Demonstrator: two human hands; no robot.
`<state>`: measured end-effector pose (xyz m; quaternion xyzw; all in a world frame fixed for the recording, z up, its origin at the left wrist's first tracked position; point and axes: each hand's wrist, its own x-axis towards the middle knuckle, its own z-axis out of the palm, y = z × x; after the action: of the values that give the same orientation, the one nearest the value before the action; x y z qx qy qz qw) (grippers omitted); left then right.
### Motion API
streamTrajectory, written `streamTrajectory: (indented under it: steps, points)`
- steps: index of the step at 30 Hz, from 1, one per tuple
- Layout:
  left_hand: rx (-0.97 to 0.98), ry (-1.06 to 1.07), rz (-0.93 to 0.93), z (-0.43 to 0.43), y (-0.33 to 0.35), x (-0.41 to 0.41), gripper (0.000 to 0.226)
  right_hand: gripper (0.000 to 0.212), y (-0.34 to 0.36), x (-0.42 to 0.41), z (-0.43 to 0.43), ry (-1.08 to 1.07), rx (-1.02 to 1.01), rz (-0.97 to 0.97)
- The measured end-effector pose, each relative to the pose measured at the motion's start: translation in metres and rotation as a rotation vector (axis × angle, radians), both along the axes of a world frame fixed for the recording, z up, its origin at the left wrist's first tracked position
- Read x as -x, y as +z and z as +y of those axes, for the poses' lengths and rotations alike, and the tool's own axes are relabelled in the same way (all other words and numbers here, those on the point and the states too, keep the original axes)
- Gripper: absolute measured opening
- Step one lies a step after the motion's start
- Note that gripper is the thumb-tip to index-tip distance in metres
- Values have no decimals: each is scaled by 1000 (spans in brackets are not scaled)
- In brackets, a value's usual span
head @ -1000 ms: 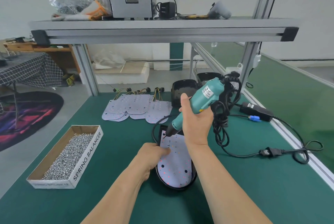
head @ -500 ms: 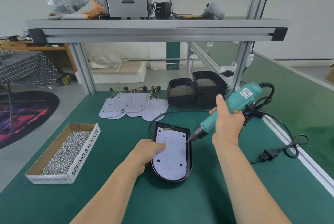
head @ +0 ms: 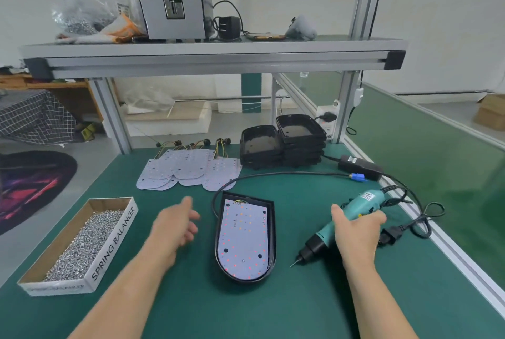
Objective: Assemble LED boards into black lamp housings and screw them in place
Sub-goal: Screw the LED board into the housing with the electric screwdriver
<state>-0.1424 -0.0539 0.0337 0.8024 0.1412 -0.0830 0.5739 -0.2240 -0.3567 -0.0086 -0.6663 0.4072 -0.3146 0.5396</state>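
A black lamp housing (head: 272, 232) lies on the green mat in front of me with a white LED board (head: 244, 237) seated inside it. My right hand (head: 355, 232) grips a teal electric screwdriver (head: 343, 222) to the right of the housing, its bit pointing down-left just above the mat. My left hand (head: 175, 225) hovers to the left of the housing with relaxed fingers, holding nothing. Spare LED boards (head: 188, 172) with wire leads lie fanned out behind, beside two stacks of empty black housings (head: 282, 144).
A cardboard box of screws (head: 82, 245) marked SPRING BALANCER sits at the left. The screwdriver's black cable (head: 287, 174) loops behind the housing to a power adapter (head: 359, 168) at the right. An aluminium shelf (head: 213, 55) spans overhead. The bench's metal edge (head: 451, 256) runs along the right.
My right hand has carried the screwdriver off the board, rightward and down toward the mat. My left hand has lifted off the housing and moved left.
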Motion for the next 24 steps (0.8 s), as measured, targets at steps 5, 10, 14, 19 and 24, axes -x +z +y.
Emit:
streamTrajectory:
  steps: [5, 10, 14, 19, 24]
  points:
    - [66, 131, -145, 67, 37, -17, 37, 96, -2, -3, 6, -21, 173, 73]
    - [-320, 358, -257, 119, 35, -29, 25, 69, -7, -2, 6, -8, 354, 128]
    - [-518, 360, -192, 128, 15, -22, 45, 60, -8, -1, 4, -5, 382, 120]
    - [-623, 249, -140, 116, 0, -15, 51, 57, -7, -1, 3, -3, 462, 115]
    - [-607, 146, -343, 80, 1, -12, 33, 49, 2, -18, -7, 70, 733, 316]
